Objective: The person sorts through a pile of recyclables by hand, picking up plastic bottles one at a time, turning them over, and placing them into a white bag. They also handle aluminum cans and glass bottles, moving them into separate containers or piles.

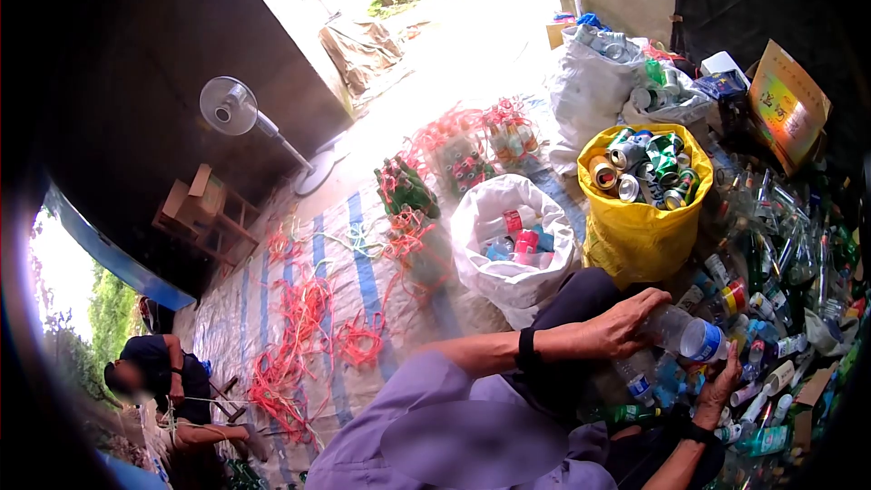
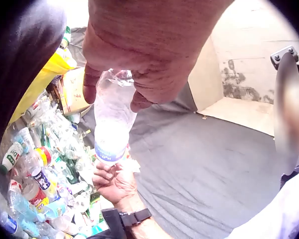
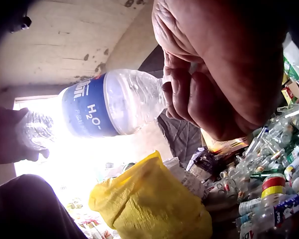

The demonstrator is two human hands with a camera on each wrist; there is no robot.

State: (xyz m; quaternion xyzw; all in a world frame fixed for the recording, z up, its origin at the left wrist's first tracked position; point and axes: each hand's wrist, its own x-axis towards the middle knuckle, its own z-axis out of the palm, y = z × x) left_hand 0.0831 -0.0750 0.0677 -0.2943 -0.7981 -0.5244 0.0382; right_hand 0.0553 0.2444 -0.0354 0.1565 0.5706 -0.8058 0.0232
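A clear plastic bottle (image 1: 676,328) with a blue-and-white label is held between both hands, over the person's lap and the heap of bottles. My left hand (image 1: 635,319) grips its base end, with thumb and fingers around the sides in the left wrist view. At the opposite end, my right hand (image 1: 719,388) has its fingers curled at the neck (image 3: 162,92), as the right wrist view shows. Those fingers hide the bottle's mouth. Black straps circle both wrists.
Mixed bottles (image 1: 780,308) lie heaped at the right. A yellow sack (image 1: 640,236) of cans and a white sack (image 1: 472,254) of bottles stand ahead. Red twine (image 1: 304,318) lies on the striped sheet, near a standing fan (image 1: 229,107). Another person (image 1: 163,372) bends at the far left.
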